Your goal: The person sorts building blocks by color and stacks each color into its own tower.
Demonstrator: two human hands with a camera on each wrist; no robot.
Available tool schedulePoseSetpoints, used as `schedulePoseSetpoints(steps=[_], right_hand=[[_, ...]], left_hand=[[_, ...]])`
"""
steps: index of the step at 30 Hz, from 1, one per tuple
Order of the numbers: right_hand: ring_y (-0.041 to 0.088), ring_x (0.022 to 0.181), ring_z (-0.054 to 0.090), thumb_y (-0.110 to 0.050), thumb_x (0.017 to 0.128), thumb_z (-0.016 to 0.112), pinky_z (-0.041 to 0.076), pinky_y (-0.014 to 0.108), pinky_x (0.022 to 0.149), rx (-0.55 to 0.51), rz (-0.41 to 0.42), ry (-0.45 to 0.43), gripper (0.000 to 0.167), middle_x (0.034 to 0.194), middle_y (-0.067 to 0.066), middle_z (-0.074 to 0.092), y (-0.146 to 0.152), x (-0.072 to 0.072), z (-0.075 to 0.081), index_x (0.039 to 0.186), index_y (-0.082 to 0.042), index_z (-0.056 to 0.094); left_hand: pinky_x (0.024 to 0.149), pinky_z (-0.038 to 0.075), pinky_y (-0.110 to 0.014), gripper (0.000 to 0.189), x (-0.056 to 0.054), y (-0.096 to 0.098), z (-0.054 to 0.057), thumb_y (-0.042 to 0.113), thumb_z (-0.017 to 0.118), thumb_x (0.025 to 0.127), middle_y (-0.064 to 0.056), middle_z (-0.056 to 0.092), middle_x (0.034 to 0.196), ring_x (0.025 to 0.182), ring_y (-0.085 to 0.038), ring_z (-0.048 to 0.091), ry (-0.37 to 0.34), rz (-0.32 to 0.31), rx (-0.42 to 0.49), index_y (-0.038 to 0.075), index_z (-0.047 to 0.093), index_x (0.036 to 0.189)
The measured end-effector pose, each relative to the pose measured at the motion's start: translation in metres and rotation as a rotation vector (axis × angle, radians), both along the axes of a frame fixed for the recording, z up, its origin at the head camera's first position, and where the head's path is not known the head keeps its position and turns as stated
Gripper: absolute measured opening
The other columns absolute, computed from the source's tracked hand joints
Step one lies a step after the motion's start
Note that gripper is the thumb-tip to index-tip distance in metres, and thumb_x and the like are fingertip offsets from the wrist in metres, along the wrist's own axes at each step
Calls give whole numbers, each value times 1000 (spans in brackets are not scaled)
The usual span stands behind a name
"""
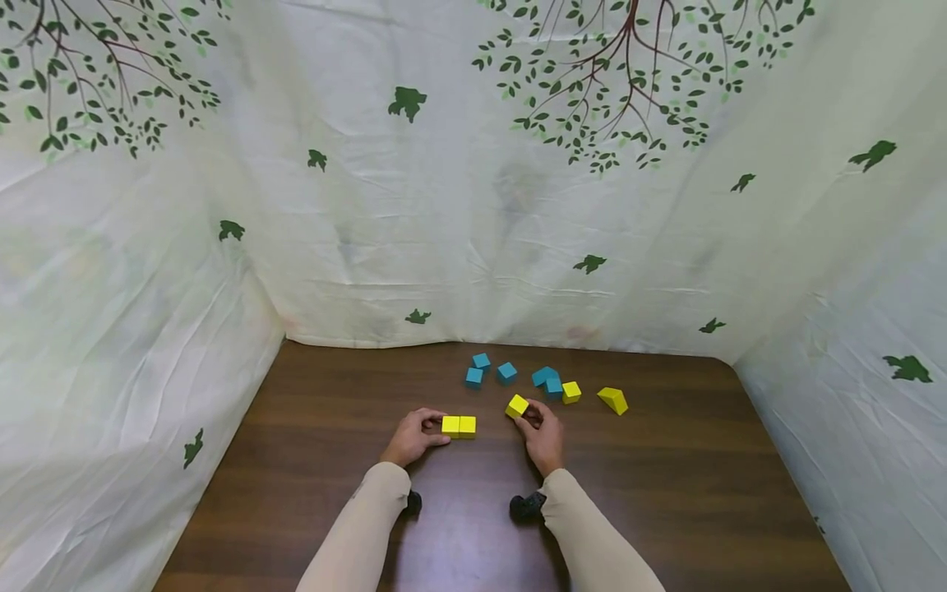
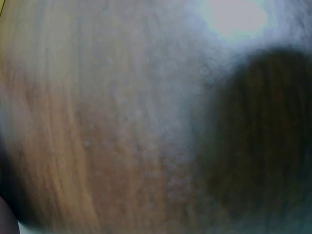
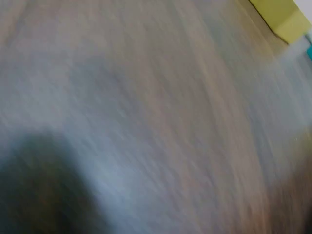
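Observation:
Two yellow cubes (image 1: 459, 427) sit side by side on the brown table, touching each other. My left hand (image 1: 414, 438) holds the left one of this pair, thumb at its near side and fingers at its far side. To the right, my right hand (image 1: 543, 437) pinches another yellow cube (image 1: 516, 406) between thumb and fingers, tilted and apart from the pair. In the right wrist view, part of a yellow block (image 3: 282, 19) shows in the top right corner, blurred. The left wrist view shows mostly tabletop.
Behind the hands lie several blue blocks (image 1: 506, 373) in loose groups. A yellow cube (image 1: 571, 392) stands beside them, with a yellow wedge-like block (image 1: 612, 400) farther right. The wooden table (image 1: 688, 477) meets a leaf-printed white cloth (image 1: 444, 205) at its back edge.

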State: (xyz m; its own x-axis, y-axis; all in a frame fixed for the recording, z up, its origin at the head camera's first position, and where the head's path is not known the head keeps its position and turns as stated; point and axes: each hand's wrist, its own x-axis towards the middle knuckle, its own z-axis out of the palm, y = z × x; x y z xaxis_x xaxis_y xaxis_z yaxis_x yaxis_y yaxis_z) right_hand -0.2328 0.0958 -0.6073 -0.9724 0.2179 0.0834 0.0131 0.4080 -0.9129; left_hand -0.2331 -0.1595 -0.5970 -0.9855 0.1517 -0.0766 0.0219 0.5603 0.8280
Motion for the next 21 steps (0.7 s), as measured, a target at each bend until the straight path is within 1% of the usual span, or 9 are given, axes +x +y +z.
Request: schedulePoseSetpoints(steps=[5,7,14,19,21], right_hand=[[31,95,63,-2,85,71,52,45,86,-36,60,3,37,108,18,66,-12,6,6,120,3,61],[30,94,63,-2,85,71,52,45,85,-33,80,9,37,108,17,66,-17,7,8,121,2,61],[28,93,62,-5,85,72,52,43,86,-20,130,25,38,109,14,66,-33,7,17,122,-1,62],[30,95,63,-6,86,71,52,45,86,-6,203,68,38,109,14,66,-42,5,21,122,2,61],[30,98,63,-6,87,71,51,46,88,2,232,69,38,111,14,66,-45,5,24,122,2,61]], left_hand=[[84,46,-40,35,0,0,-2,11,81,77,-6,65,105,94,-23,55,15,-1,-1,3,70,109],[84,46,-39,35,0,0,-2,11,81,77,-6,65,105,93,-23,55,18,2,0,3,70,108],[84,46,-40,35,-1,-1,-3,11,81,77,-6,65,104,93,-23,55,20,1,1,3,70,108],[85,46,-40,34,0,0,-2,12,81,78,-5,64,105,94,-22,54,-3,8,-4,4,69,109],[85,46,-41,34,0,1,-1,12,80,78,-5,64,105,94,-22,54,-4,7,-7,4,69,109]])
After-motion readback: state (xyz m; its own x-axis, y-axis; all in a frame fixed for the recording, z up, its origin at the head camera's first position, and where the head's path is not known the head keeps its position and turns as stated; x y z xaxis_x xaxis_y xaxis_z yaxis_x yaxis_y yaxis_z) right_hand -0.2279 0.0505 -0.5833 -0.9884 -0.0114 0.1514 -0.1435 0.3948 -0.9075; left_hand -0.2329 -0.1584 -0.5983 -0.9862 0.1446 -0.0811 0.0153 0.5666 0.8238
